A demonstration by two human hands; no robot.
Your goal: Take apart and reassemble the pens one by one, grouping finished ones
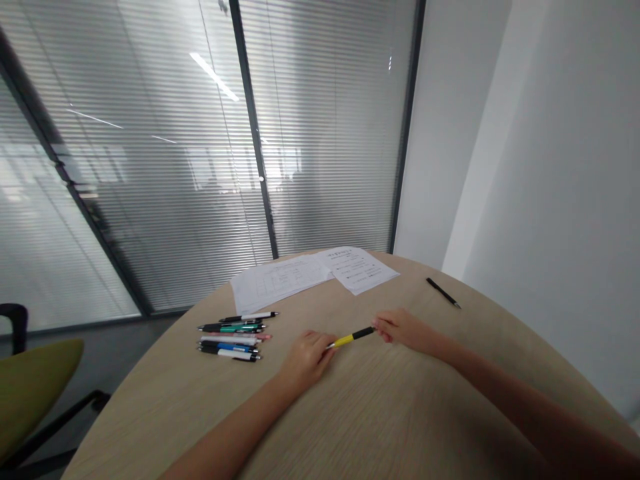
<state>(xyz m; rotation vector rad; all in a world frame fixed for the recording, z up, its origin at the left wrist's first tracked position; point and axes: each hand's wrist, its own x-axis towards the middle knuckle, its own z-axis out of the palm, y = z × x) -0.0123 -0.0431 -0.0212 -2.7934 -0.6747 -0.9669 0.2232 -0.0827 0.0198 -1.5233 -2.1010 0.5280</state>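
Note:
A yellow pen (pixel 345 341) with a black grip spans the gap between my two hands, just over the table. My left hand (pixel 309 357) is closed at its yellow end, where a clip shows. At the black end, the fingertips of my right hand (pixel 395 327) pinch the tip. To the left of my left hand lies a loose pile of several pens (pixel 233 339), white, blue, green, pink and black. Beyond my right hand a single black pen (pixel 443 293) rests alone on the table.
Printed paper sheets (pixel 280 283) overlap at the far side of the round wooden table (pixel 380 413). A green chair (pixel 40 377) stands at the left. Glass panels with blinds (pixel 325 133) rise behind the table, and a white wall (pixel 560 167) stands on the right.

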